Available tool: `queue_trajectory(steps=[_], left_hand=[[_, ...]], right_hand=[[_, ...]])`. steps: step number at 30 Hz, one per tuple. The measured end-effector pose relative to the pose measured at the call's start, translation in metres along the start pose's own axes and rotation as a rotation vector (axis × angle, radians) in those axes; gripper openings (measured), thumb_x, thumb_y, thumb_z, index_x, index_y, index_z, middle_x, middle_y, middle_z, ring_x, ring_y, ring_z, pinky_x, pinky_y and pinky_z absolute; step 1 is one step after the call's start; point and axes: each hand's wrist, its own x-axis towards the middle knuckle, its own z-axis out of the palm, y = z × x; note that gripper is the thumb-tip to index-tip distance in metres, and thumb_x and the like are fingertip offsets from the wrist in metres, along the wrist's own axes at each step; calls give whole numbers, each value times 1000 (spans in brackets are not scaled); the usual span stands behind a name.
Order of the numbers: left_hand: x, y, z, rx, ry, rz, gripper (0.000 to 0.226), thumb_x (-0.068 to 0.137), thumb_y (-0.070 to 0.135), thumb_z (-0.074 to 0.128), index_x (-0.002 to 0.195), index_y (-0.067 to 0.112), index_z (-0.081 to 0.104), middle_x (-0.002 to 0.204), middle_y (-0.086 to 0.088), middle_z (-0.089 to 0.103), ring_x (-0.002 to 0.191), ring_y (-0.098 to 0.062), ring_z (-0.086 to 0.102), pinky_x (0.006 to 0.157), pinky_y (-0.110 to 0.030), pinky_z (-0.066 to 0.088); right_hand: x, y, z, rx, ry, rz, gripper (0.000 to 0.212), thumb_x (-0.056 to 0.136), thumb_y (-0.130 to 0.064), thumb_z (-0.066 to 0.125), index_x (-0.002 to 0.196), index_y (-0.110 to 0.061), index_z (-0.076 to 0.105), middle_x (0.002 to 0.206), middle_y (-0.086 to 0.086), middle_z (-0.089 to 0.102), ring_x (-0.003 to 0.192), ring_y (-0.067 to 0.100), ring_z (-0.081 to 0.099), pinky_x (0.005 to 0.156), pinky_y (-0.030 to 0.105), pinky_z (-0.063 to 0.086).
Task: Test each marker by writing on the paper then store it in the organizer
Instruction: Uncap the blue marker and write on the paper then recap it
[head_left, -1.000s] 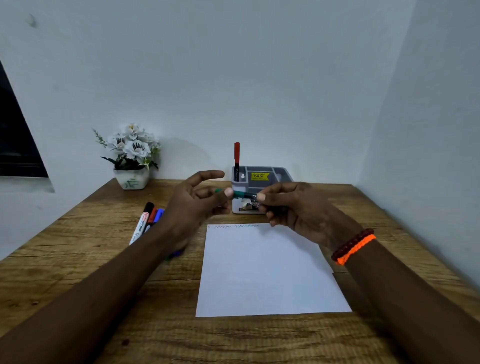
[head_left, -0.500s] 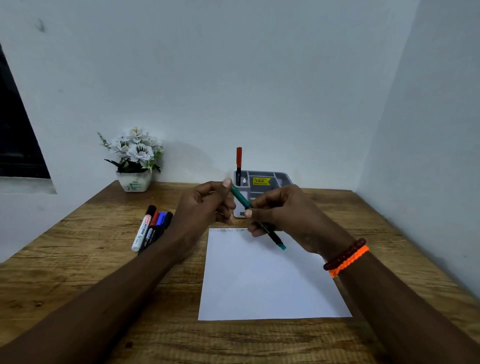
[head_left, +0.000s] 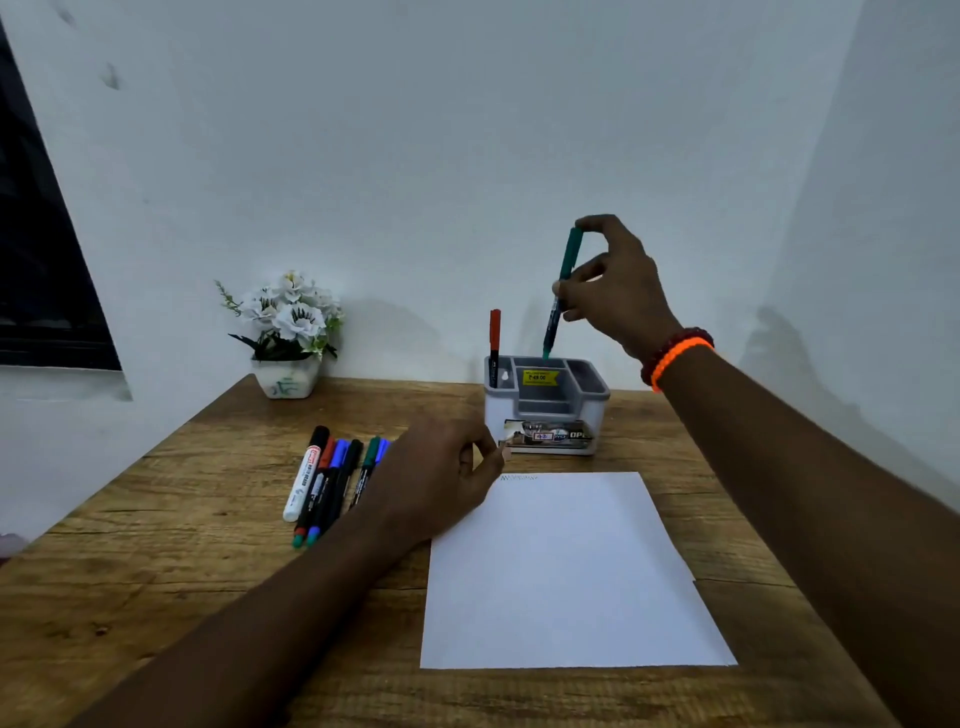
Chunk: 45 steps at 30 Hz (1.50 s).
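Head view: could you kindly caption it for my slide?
Right hand lowers capped green marker into grey plastic organizer beside upright red marker.

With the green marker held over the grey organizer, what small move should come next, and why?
Probably lower it straight down and let go. The right hand pinches the capped green marker nearly upright, its lower end just at the rim of the grey plastic desk organizer, in a rear compartment beside the standing red marker. Scribbles already mark the white paper sheet, so testing looks done.

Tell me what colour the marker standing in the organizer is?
Red cap, dark barrel, seen from the head view.
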Motion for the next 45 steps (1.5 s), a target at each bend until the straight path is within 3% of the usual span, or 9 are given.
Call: queue_trajectory(steps=[4, 11, 16, 25, 28, 31, 34, 40, 45], left_hand=[[1, -3, 3, 47, -97, 28, 19, 93, 41, 69, 84, 26, 76, 51, 14, 46, 65, 2, 54, 66, -28, 48], [1, 1, 1, 74, -146, 19, 23, 96, 45, 66, 92, 26, 78, 54, 17, 47, 54, -2, 48, 58, -21, 37], [1, 2, 0, 77, -159, 13, 24, 96, 45, 66, 90, 25, 77, 53, 18, 45, 53, -2, 47, 63, -26, 49], [3, -1, -6, 149, -130, -27, 19, 96, 42, 65, 94, 27, 76, 64, 17, 49, 65, -4, 49, 60, -25, 37], [5, -6, -10, 213, -100, -71, 22, 97, 43, 65, 100, 25, 76, 77, 17, 54, 75, -4, 52, 65, -25, 39], [8, -14, -16, 306, -69, -185, 19, 94, 43, 68, 99, 26, 74, 91, 9, 67, 83, -7, 57, 69, -28, 41], [8, -22, -22, 423, -27, -295, 13, 91, 39, 71, 91, 25, 73, 90, 8, 68, 83, -10, 57, 67, -30, 41], [7, -31, -29, 437, -44, -429, 13, 86, 36, 72, 86, 23, 67, 89, 5, 65, 88, -20, 63, 82, -42, 54], [7, -39, -26, 486, -58, -445, 21, 86, 40, 73, 88, 23, 62, 88, 3, 61, 87, -21, 63, 74, -36, 49]], right_hand=[[20, 8, 26, -69, 55, -62, 58, 89, 0, 73, 140, -21, 54, 82, 18, 75, 69, 28, 77, 69, 43, 68], [17, 44, 59, -274, -73, -16, 39, 95, -18, 72, 130, -21, 56, 106, 18, 72, 81, 28, 74, 76, 39, 61], [7, 58, 67, -284, -129, -1, 39, 91, -18, 77, 126, -18, 60, 105, 18, 74, 81, 28, 75, 84, 45, 63], [0, 53, 54, -225, -184, 4, 64, 95, -20, 77, 155, -21, 53, 96, 5, 79, 108, 25, 71, 104, 43, 57], [-15, 39, 38, -251, -92, -8, 55, 96, -24, 77, 148, -19, 59, 97, 2, 75, 97, 19, 71, 94, 32, 57], [-50, 20, 23, -262, -21, -15, 19, 95, -25, 77, 113, -18, 74, 78, -5, 71, 71, 1, 65, 65, 9, 45], [-97, 14, 16, -315, -199, -22, 9, 93, -25, 77, 85, -21, 77, 67, -9, 67, 55, -2, 60, 52, 12, 40], [-152, 25, 22, -389, -536, -88, 10, 93, -28, 80, 88, -19, 80, 67, -15, 60, 65, -4, 62, 57, 12, 41], [-151, 31, 25, -395, -646, -52, 9, 93, -29, 80, 94, -21, 84, 70, -17, 63, 66, -5, 61, 59, 12, 39]])
